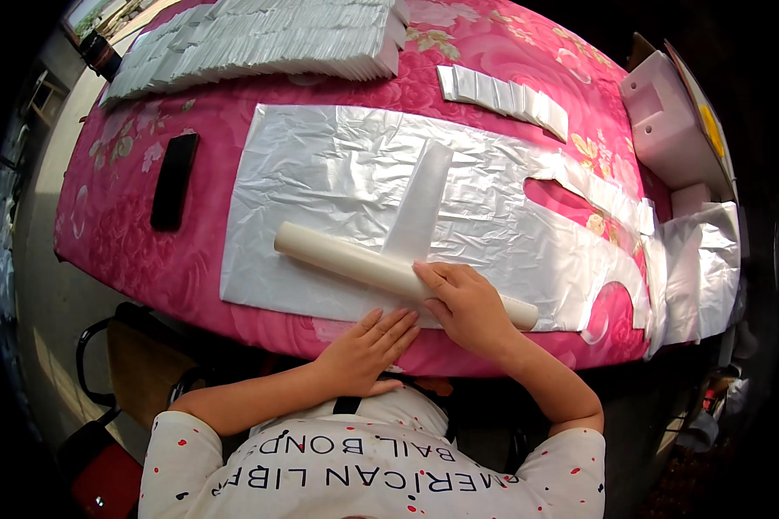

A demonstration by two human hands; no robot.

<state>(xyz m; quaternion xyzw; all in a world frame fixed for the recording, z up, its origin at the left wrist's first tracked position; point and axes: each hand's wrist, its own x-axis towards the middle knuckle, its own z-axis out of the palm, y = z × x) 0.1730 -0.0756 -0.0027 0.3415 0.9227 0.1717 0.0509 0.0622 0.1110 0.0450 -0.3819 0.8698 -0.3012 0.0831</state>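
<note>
A stack of silvery-white plastic vest bags (320, 164) lies flat on the table, its cut-out handles toward the right. Across its near part rests a cream-coloured tube (346, 258), slanting down to the right. My right hand (467, 307) grips the tube near its right end, thumb and fingers bent over it. A narrow folded strip of whitish plastic (420, 203) extends away from the tube on top of the bags. My left hand (368, 350) lies flat at the near edge of the bags, fingers stretched out, just short of the tube.
Folded white packets in dense rows (260, 43) fill the far left, and a short row of them (502, 97) lies far right. A black phone (175, 182) sits at left on the pink floral tablecloth (112, 216). A white foam box (671, 121) stands right; more plastic (701, 268) hangs there.
</note>
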